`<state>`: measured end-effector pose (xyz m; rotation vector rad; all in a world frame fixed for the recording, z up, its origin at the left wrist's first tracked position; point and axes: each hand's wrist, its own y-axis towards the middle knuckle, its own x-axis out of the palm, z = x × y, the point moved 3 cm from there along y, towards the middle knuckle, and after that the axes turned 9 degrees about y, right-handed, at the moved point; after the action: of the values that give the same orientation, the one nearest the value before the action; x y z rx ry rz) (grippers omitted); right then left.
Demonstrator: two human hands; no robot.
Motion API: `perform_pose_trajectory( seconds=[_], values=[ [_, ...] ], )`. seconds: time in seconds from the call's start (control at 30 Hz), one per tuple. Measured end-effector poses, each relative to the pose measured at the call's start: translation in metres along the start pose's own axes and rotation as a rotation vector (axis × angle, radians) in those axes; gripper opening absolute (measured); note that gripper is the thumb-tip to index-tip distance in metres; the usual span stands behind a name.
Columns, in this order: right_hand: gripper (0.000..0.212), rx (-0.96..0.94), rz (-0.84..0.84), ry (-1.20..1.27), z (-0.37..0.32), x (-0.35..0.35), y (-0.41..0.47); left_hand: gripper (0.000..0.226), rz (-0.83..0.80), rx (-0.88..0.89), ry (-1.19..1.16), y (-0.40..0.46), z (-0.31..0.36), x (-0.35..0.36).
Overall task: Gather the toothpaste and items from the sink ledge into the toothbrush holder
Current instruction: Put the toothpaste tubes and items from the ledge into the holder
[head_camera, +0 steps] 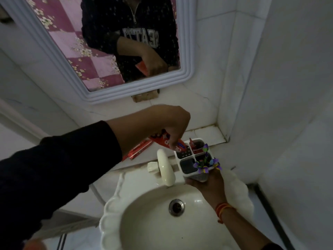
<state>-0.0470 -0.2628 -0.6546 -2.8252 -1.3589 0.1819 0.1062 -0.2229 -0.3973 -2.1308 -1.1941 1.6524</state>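
A white toothbrush holder with four compartments is held over the sink's right rim by my right hand, which grips it from below. My left hand grips a red toothpaste tube, whose lower end is inside the holder's back left compartment. The back right compartment holds a small red item. Purple and green artificial flowers stand in the front right compartment. A red toothpaste box lies on the ledge behind the tap.
The white basin with its metal drain lies below. A cream tap stands left of the holder. A white-framed mirror hangs above the ledge. Tiled walls close in at the right.
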Motion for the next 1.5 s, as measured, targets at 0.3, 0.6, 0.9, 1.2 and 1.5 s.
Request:
perform_pose_trajectory(
  seconds=[0.3,0.6,0.9,1.2,1.5],
  values=[
    [0.101,-0.017,0.023,0.001,0.000,-0.002,0.001,0.020,0.029,0.057,-0.169,0.019,0.046,0.027],
    [0.104,0.041,0.025,0.060,0.007,-0.002,0.004,0.024,0.015,-0.176,-0.914,0.013,-0.021,0.068],
    [0.097,-0.007,0.005,0.010,0.012,0.000,0.003,0.042,0.078,-0.390,-0.559,0.068,-0.069,0.177],
    [0.076,0.007,0.000,-0.009,0.024,0.002,0.007,0.035,0.261,-0.477,-0.563,0.098,-0.065,0.233],
    [0.073,-0.022,0.003,-0.080,0.010,0.001,0.002,0.042,0.532,-0.411,-0.954,0.059,-0.054,0.188]
  ],
)
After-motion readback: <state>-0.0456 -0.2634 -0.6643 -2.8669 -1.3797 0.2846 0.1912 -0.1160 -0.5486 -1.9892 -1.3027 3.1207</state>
